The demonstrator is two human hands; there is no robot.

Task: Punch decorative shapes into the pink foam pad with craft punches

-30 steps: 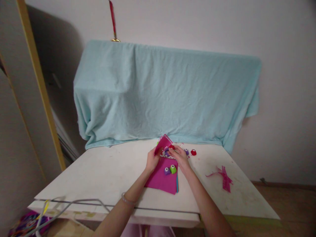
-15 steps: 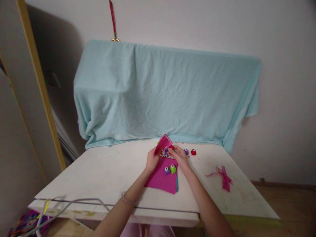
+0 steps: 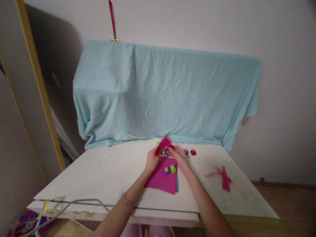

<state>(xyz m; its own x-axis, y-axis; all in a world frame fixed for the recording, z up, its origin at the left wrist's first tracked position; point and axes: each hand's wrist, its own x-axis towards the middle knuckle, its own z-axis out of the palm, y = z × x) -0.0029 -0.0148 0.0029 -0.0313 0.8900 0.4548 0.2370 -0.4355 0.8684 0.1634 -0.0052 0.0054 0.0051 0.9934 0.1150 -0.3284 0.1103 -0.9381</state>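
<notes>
My left hand (image 3: 152,160) is closed on a magenta sheet of paper (image 3: 161,145) with a row of small holes along its edge. The sheet is raised and tilted above the table. My right hand (image 3: 180,156) is closed at the sheet's right side, its fingers around a small red craft punch (image 3: 171,146), mostly hidden. Beneath the hands lies a stack of coloured paper (image 3: 161,181), magenta on top. A purple punch (image 3: 167,170) and a green punch (image 3: 173,169) rest on it. Behind the fingers shows a pale patterned piece (image 3: 163,156) with purple on it, partly covered.
Another purple punch (image 3: 186,151) and a red one (image 3: 193,152) stand right of my hand. Cut magenta paper strips (image 3: 225,179) lie at the right of the white table (image 3: 98,174). Tiny paper bits are scattered about. A light blue cloth (image 3: 168,92) hangs behind; a grey cable (image 3: 81,199) crosses the front left.
The magenta sheet has shifted very slightly to the right in my left hand. My right hand's fingers have moved a little at its edge; the other things stay put.
</notes>
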